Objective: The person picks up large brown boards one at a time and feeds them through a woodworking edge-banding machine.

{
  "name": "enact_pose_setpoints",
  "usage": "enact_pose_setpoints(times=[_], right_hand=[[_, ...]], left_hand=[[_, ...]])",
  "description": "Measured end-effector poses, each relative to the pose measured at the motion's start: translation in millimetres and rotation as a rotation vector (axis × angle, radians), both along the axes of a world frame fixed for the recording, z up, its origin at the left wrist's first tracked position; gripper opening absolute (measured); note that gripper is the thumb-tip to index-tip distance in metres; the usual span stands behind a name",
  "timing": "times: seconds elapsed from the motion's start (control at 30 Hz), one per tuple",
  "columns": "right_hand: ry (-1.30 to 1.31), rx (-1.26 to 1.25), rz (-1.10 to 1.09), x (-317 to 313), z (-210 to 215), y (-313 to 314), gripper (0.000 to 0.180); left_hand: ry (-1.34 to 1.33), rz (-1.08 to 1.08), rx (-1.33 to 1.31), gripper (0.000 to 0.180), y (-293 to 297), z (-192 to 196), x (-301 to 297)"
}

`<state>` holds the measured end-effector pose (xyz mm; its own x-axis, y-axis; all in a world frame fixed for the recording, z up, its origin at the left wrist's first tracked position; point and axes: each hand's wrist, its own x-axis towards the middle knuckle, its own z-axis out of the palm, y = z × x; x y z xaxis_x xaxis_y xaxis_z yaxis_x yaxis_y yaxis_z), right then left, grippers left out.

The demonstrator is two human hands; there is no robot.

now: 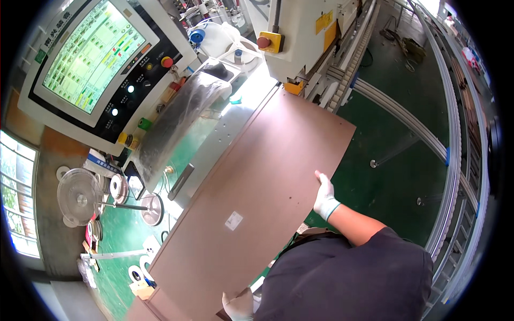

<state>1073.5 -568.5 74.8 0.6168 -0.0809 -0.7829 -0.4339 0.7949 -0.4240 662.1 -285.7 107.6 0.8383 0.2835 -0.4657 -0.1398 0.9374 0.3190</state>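
A long brown panel (257, 176) lies at a slant before me, with a small white label (233, 220) on its face and a few small holes. My right hand (324, 197), in a white glove with bare fingertips, grips the panel's near right edge. Its other fingers are mostly hidden. Down at the lower edge of the view, my left hand (239, 305), gloved the same way, is closed on the near edge. The panel's far end reaches up to the machine's (292, 43) feed side.
At upper left stands a control panel with a lit screen (93, 56) and a red stop button (167, 62). Another red button (263, 41) sits on the machine. A fan (80, 198) stands at left. Metal roller rails (452, 160) curve along the right over green floor.
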Motion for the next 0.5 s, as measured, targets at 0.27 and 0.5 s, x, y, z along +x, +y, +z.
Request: enact_pose_setpoints(times=[0.27,0.5], right_hand=[[-0.107,0.097,0.024,110.1,-39.6,-87.4,0.037],[-0.261,0.018,0.000,167.5,-46.1,-151.8,0.063]], left_hand=[[0.509,-0.295,0.049,0.068,-59.6,11.6,65.6],[0.183,-0.700,0.862,0.069,-25.4,69.2,170.7]])
